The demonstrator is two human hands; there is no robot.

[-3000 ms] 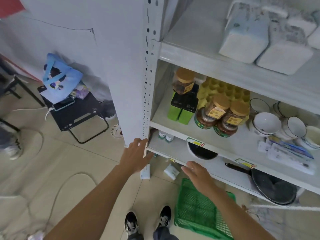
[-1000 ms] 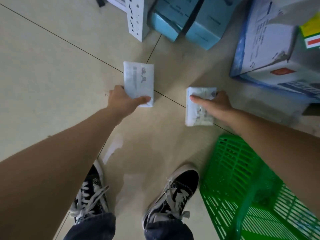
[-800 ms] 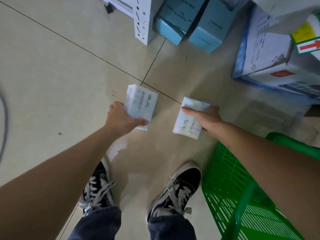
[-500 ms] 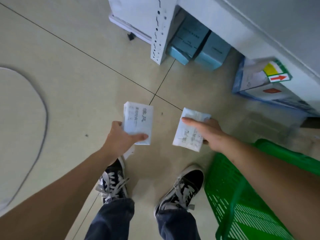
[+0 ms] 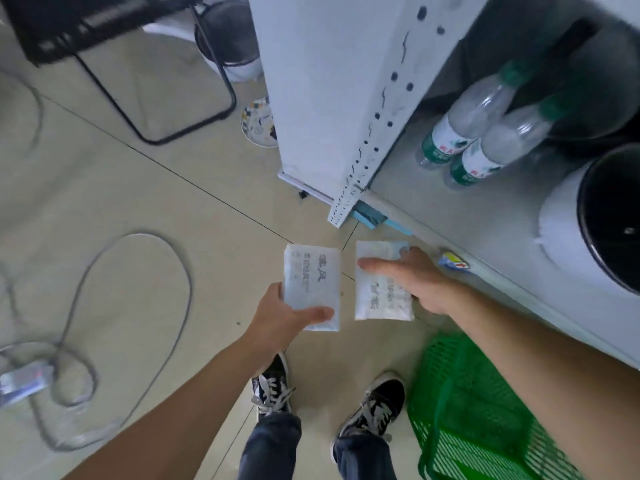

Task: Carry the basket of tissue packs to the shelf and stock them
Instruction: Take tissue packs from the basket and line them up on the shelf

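My left hand (image 5: 281, 322) grips a white tissue pack (image 5: 311, 286) by its lower end, thumb across its face. My right hand (image 5: 417, 280) grips a second white tissue pack (image 5: 377, 296), fingers laid over its top half. Both packs are held in the air above the tiled floor, side by side, just in front of the white shelf unit (image 5: 485, 216). The green plastic basket (image 5: 474, 407) stands on the floor at the lower right, beside my right shoe and partly hidden by my right forearm.
On the low shelf stand two clear bottles with green labels (image 5: 474, 133) and a white pot with a dark inside (image 5: 595, 223). The shelf's perforated upright (image 5: 374, 123) rises ahead. A grey cable (image 5: 114, 306) loops on the floor to the left; a black folding stand (image 5: 149, 64) sits behind.
Both hands have lifted the packs off the floor and raised them. The view has risen from the floor to the low shelf, and the bottles and pot have come into sight.
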